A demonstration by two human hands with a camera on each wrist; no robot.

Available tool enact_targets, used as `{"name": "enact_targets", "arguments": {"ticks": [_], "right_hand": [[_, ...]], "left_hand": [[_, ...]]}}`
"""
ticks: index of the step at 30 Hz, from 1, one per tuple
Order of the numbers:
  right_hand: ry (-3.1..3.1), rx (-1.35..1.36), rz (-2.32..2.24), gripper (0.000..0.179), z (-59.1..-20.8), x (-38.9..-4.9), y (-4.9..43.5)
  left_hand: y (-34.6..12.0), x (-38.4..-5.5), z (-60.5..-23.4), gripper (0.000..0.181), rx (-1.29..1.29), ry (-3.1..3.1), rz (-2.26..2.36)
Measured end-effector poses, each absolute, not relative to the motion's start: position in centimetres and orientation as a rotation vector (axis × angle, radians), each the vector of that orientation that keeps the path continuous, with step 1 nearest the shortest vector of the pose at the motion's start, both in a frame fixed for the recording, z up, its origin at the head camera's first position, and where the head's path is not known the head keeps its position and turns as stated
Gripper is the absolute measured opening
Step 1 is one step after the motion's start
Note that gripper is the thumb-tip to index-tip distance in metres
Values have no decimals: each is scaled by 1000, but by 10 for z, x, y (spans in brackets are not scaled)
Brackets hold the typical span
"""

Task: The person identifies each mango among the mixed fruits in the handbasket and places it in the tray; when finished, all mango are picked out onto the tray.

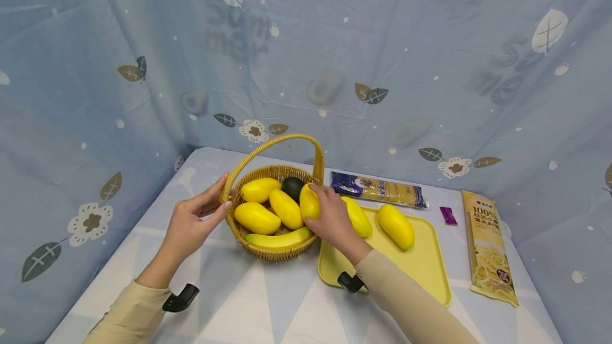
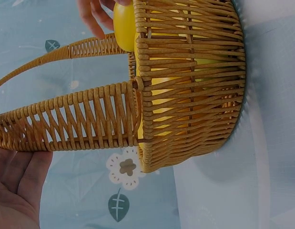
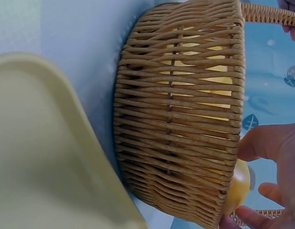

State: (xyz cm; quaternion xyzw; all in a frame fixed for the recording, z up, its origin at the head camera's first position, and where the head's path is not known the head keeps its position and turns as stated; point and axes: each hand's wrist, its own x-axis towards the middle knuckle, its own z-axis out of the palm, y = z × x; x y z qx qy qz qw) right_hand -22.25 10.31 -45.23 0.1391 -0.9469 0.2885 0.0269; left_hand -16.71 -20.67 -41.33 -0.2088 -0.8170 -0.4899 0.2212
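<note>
A woven wicker basket (image 1: pixel 274 255) with a tall arched handle (image 1: pixel 268 145) stands on the table. My left hand (image 1: pixel 191 223) holds the left side of that handle, its fingers against the weave in the left wrist view. At the right rim, my right hand (image 1: pixel 336 221) grips a yellow mango (image 1: pixel 308 203), which shows at the basket's edge in the right wrist view. Inside the basket lie several other mangoes (image 1: pixel 258 217), a yellow-green banana (image 1: pixel 279 240) along the front and a dark green round thing (image 1: pixel 292 187), partly hidden at the back.
Right of the basket lies a yellow tray (image 1: pixel 427 264) bearing two mangoes (image 1: pixel 397 226), one partly behind my right hand. Behind it is a blue and yellow pasta packet (image 1: pixel 380 190). Farther right are a small purple sachet (image 1: pixel 448 215) and a tall noodle packet (image 1: pixel 490 248). Patterned curtains enclose the table.
</note>
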Motion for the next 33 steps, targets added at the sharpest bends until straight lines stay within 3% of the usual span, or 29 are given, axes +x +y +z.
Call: {"name": "enact_targets", "arguments": {"ticks": [24,33], "right_hand": [[-2702,562,1288,50,-451,-227,106],[-2759,491,1278,59,-453,-228,106]], "left_hand": [[-207,-167,-415,68,-577,-2253,-1350],[-207,-169,-416,68,-593,-2257,-1332]]}}
